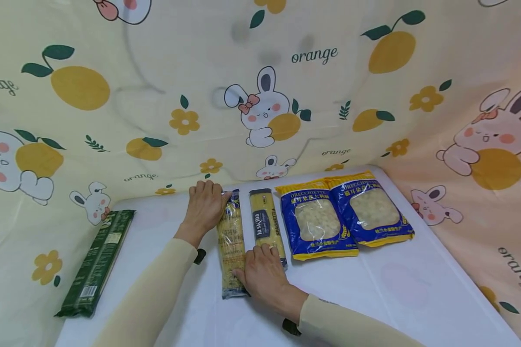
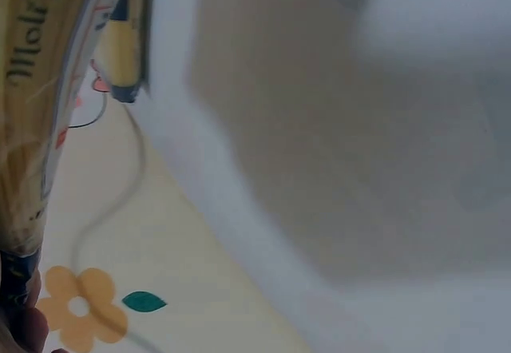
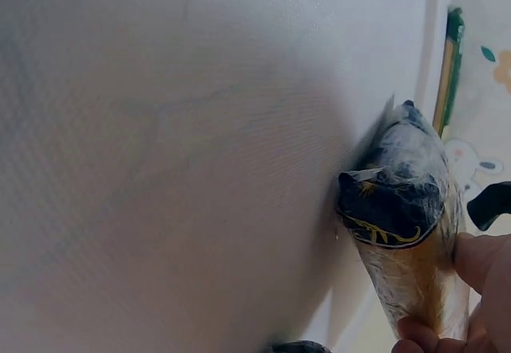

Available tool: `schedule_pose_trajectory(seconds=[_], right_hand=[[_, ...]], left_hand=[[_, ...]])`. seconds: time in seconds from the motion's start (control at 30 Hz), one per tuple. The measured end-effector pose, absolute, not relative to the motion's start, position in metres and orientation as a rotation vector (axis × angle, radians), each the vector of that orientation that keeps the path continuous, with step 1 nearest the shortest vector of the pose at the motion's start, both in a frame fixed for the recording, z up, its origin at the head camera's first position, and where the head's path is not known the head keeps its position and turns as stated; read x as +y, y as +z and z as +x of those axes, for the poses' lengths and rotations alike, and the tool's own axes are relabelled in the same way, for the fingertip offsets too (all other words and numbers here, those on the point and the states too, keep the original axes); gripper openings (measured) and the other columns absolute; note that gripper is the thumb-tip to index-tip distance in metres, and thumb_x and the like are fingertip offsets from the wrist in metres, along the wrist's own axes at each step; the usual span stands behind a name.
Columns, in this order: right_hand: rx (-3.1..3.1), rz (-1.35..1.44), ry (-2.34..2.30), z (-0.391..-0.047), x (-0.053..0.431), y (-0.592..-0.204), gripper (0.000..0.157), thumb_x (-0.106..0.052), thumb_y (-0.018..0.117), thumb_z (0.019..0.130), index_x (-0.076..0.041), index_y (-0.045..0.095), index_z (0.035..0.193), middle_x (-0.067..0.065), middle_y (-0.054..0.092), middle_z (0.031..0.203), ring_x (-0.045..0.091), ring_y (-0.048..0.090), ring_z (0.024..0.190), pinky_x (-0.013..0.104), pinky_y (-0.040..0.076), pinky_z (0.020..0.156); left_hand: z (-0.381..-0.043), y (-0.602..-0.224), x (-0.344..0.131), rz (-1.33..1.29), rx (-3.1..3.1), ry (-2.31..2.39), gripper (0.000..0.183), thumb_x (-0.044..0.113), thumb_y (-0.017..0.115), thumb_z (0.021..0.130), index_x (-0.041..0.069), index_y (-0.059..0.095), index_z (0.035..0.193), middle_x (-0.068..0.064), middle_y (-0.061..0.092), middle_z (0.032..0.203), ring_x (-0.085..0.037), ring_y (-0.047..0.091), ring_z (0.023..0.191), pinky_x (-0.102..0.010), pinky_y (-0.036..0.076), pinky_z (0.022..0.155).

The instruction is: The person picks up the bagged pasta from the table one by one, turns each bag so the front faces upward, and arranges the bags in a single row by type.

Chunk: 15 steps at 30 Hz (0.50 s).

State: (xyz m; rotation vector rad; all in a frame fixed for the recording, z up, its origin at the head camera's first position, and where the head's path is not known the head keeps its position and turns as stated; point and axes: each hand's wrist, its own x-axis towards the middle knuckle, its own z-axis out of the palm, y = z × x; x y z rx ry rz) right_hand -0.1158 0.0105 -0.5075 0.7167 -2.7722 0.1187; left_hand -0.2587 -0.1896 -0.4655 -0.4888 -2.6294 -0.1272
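Observation:
A clear packet of long spaghetti [image 1: 231,236] with dark ends lies lengthwise in front of the person. At its far end, the left hand [image 1: 204,205] grips the packet, thumb over the top. The right hand [image 1: 267,274] pinches the near end from the right side. In the right wrist view, thumb and fingertips [image 3: 479,261] close round the wrapped pasta [image 3: 411,277] behind its dark crimped end. Fingertips [image 2: 33,329] show at the packet's dark end in the left wrist view. Just right of it lies a second spaghetti packet [image 1: 264,217], its lower part partly covered by the right hand.
Two blue and yellow bags of orecchiette [image 1: 317,221] [image 1: 373,212] overlap at the right. A green packet [image 1: 97,262] lies along the left edge of the white table [image 1: 165,289]. Patterned cloth [image 1: 226,58] rises behind and at both sides.

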Motion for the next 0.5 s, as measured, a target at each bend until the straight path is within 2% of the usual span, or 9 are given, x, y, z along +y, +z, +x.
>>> schedule_pose_trajectory(seconds=[0.3,0.5], right_hand=[[-2.764,0.704,0.098,-0.1172,0.0093,-0.5116,0.05,-0.059,0.063,0.1,-0.013,0.057,0.08,-0.001,0.047,0.074,0.019,0.046,0.076,0.033,0.032,0.07],[-2.766,0.707,0.086,-0.1185,0.0101,-0.5114,0.051,-0.059,0.062,0.101,-0.013,0.055,0.079,-0.001,0.047,0.074,0.019,0.047,0.076,0.033,0.032,0.07]], left_hand=[[-0.2659,-0.4753,-0.1891,-0.46,-2.682,-0.116,0.044,0.04,0.05,0.112,0.005,0.05,0.085,-0.012,0.048,0.082,-0.036,0.044,0.084,-0.045,0.032,0.076],[-0.2686,-0.4754,-0.1872,-0.433,-2.753,-0.108,0.046,0.042,0.045,0.113,0.005,0.05,0.087,-0.012,0.048,0.084,-0.036,0.045,0.088,-0.046,0.034,0.079]])
